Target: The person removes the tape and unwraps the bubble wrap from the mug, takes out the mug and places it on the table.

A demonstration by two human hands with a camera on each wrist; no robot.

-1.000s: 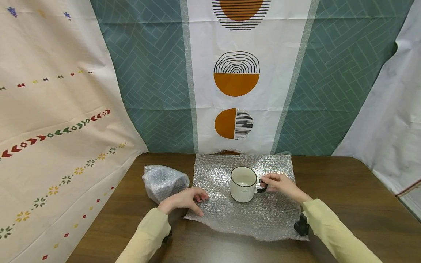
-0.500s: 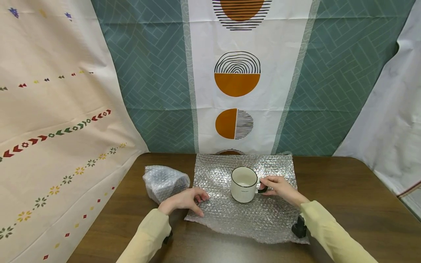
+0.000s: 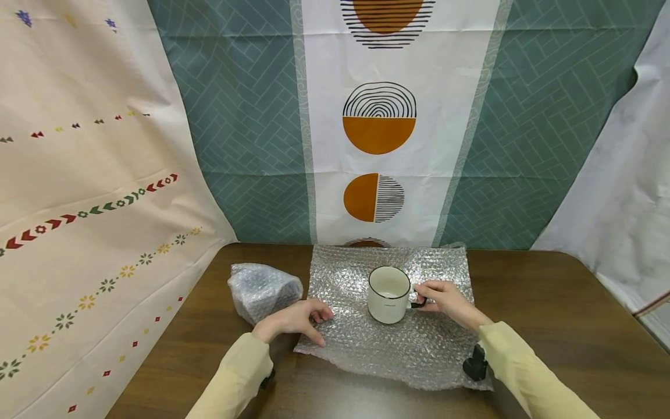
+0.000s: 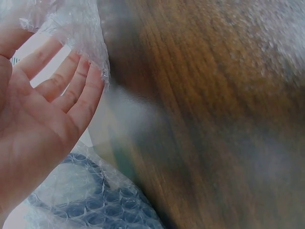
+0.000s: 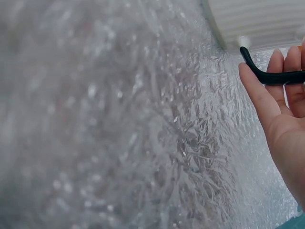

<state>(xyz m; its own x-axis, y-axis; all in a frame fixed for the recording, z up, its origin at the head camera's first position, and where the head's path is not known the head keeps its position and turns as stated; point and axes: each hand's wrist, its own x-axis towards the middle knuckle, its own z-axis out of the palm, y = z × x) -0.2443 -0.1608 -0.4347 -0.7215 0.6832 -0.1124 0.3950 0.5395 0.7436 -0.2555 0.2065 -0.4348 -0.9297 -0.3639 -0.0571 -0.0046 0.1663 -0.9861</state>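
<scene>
A cream enamel mug (image 3: 386, 306) with a dark rim stands upright on a flat sheet of bubble wrap (image 3: 361, 355). My right hand (image 3: 445, 299) holds the mug by its black handle (image 5: 281, 78), thumb and fingers around it in the right wrist view. My left hand (image 3: 297, 319) rests at the sheet's left edge, fingers loosely bent, thumb well apart from them. In the left wrist view, its fingertips meet the edge of the wrap (image 4: 86, 33).
A bundle of bubble wrap (image 3: 256, 291) lies on the brown wooden table (image 3: 523, 302), left of the sheet and close to the left hand. Patterned cloths hang behind and at both sides; the green-and-white backdrop (image 3: 246, 145) meets the table's far edge.
My right hand has shifted slightly and taken a closer hold of the mug's handle. The mug stays in place on the sheet, and the left hand has not visibly moved.
</scene>
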